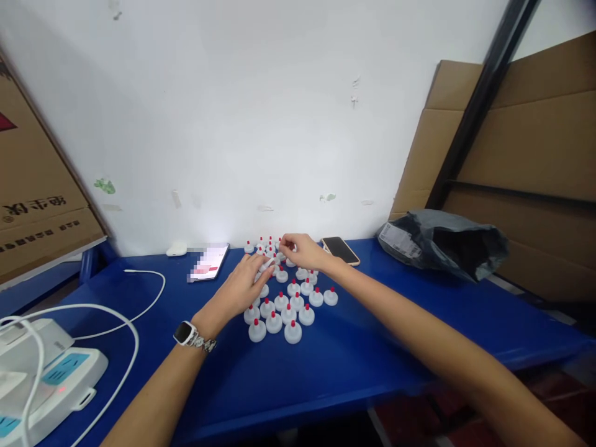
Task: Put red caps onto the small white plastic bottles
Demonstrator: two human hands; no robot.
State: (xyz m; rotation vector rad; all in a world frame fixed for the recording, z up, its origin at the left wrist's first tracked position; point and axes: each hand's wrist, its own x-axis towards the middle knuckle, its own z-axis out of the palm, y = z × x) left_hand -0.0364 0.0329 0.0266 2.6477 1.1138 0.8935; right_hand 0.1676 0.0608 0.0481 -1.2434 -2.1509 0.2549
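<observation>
Many white, dome-shaped bottle caps with red tips (293,332) stand upright in a loose cluster on the blue table (354,354). My left hand (243,280), wearing a watch (185,334) on its wrist, is closed around a white cap (266,267) at the cluster's left side. Close by on the right, my right hand (300,249) pinches its thumb and fingertips together above the rear caps. What sits in that pinch is too small to make out. Both hands cover part of the cluster's middle.
Behind the caps lie a lit phone (215,261), a white earbud case (177,249) and a dark-screened phone (341,250). A grey plastic bag (442,245) rests at right. White cables and a power strip (69,379) occupy the left. A white wall (279,124) backs the table.
</observation>
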